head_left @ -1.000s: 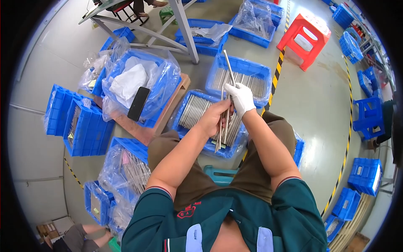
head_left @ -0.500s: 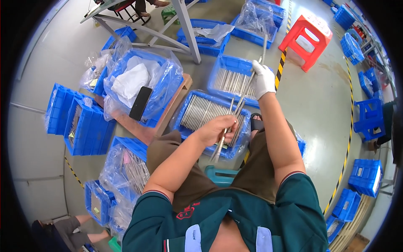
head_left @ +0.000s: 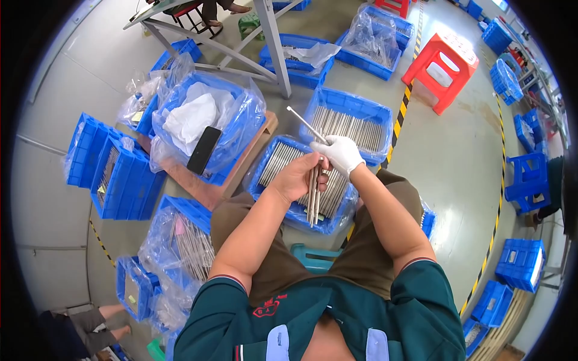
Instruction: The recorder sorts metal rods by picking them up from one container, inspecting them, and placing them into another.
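My bare left hand (head_left: 296, 179) is closed around several thin metal rods (head_left: 314, 207), whose lower ends point down toward my lap. Right beside it, my right hand (head_left: 343, 156) in a white glove has its fingers closed on a single metal rod (head_left: 306, 124), which slants up to the left. The two hands nearly meet, and whether this rod runs on into the left hand's bunch is hidden. Under them stands a plastic-lined blue crate (head_left: 337, 224) with a row of metal rods (head_left: 280, 163). Just beyond it, a second blue crate (head_left: 385, 114) holds similar rods.
To the left, a blue crate (head_left: 241, 96) with plastic wrap and a black phone (head_left: 203, 150) rests on a wooden pallet (head_left: 198, 188). A red stool (head_left: 441, 69) stands at the far right. More blue crates (head_left: 129, 183) line the left side. A metal table leg (head_left: 274, 48) rises at the back.
My right hand has come down and left to my left hand. The rod in it now tilts up to the left, where before a long rod pointed up to the right.
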### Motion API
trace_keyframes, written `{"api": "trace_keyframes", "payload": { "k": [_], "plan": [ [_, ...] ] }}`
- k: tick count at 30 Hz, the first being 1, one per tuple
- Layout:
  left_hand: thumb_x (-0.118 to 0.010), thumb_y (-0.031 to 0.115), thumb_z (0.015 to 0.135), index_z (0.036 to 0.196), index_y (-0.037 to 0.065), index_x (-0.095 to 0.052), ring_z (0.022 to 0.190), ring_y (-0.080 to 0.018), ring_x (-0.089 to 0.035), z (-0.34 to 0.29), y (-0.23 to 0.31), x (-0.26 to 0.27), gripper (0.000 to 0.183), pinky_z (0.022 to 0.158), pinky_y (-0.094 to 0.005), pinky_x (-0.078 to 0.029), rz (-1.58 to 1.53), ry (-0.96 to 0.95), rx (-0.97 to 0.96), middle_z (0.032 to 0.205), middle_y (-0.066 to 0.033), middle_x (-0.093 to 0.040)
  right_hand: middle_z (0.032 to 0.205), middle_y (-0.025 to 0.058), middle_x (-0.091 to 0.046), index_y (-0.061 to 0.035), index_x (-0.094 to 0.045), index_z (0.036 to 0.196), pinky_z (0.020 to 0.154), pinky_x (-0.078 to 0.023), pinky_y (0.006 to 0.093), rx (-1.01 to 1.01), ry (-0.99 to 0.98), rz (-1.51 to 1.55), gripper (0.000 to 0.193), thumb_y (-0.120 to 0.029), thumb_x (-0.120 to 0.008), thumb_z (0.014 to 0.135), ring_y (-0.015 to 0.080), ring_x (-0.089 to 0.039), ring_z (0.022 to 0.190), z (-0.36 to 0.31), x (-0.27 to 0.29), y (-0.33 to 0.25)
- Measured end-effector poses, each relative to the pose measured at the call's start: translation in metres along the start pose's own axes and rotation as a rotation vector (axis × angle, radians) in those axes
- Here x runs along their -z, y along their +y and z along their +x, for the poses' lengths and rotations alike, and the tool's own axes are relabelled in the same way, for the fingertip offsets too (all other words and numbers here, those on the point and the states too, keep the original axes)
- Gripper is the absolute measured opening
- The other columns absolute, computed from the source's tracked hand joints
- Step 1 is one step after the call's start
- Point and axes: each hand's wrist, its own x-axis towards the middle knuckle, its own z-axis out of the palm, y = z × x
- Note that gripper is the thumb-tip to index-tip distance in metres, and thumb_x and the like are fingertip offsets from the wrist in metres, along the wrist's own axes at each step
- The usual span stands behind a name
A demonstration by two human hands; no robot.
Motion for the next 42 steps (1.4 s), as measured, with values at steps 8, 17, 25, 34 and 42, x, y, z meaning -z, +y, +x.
{"api": "trace_keyframes", "payload": {
  "k": [8, 17, 25, 34, 42],
  "plan": [
    [-0.057, 0.039, 0.088, 0.089, 0.01, -0.058, 0.06, -0.0112, -0.045, 0.0, 0.013, 0.014, 0.029, 0.054, -0.0259, -0.039, -0.028, 0.341, -0.202, 0.077, -0.0015, -0.053, 0.072, 0.0167, -0.06, -0.0018, -0.063, 0.086, 0.068, -0.045, 0.0375, 0.12, 0.184, -0.231, 0.042, -0.041, -0.047, 0.088, 0.0303, -0.06, 0.072, 0.009, 0.008, 0.017],
    [-0.058, 0.04, 0.087, 0.095, 0.007, -0.056, 0.059, -0.0128, -0.043, 0.009, 0.03, 0.015, 0.034, 0.055, -0.0281, -0.039, -0.248, 0.432, -0.442, 0.069, -0.0007, -0.046, 0.064, 0.0025, -0.052, 0.0036, -0.06, 0.107, 0.057, -0.042, 0.0251, 0.107, -0.183, 0.133, 0.032, -0.019, -0.049, 0.088, 0.0097, -0.049, 0.058, -0.026, 0.006, 0.017],
    [-0.058, 0.04, 0.087, 0.095, 0.007, -0.057, 0.058, -0.0118, -0.043, 0.013, 0.028, 0.013, 0.034, 0.054, -0.0274, -0.038, -0.287, 0.472, -0.484, 0.066, -0.0002, -0.046, 0.066, 0.0039, -0.055, 0.0033, -0.058, 0.112, 0.06, -0.044, 0.0261, 0.072, -0.136, 0.045, 0.036, -0.019, -0.049, 0.086, 0.011, -0.052, 0.06, -0.03, 0.003, 0.014],
    [-0.054, 0.04, 0.09, 0.096, 0.011, -0.058, 0.058, -0.0102, -0.047, 0.021, -0.001, -0.002, 0.03, 0.052, -0.0258, -0.038, -0.052, 0.415, -0.298, 0.069, 0.0015, -0.053, 0.083, 0.0109, -0.064, -0.0012, -0.045, 0.129, 0.062, -0.051, 0.0263, 0.122, -0.028, 0.243, 0.043, -0.012, -0.048, 0.088, 0.0136, -0.064, 0.071, -0.014, -0.013, 0.013],
    [-0.052, 0.038, 0.091, 0.095, 0.013, -0.059, 0.055, -0.0099, -0.044, 0.02, -0.002, -0.004, 0.027, 0.05, -0.0251, -0.037, 0.102, 0.375, -0.285, 0.07, 0.0018, -0.054, 0.081, 0.0076, -0.06, -0.002, -0.046, 0.128, 0.058, -0.05, 0.0257, 0.082, -0.014, 0.468, 0.04, -0.009, -0.047, 0.088, 0.0116, -0.059, 0.065, -0.018, -0.018, 0.009]
  ]
}}
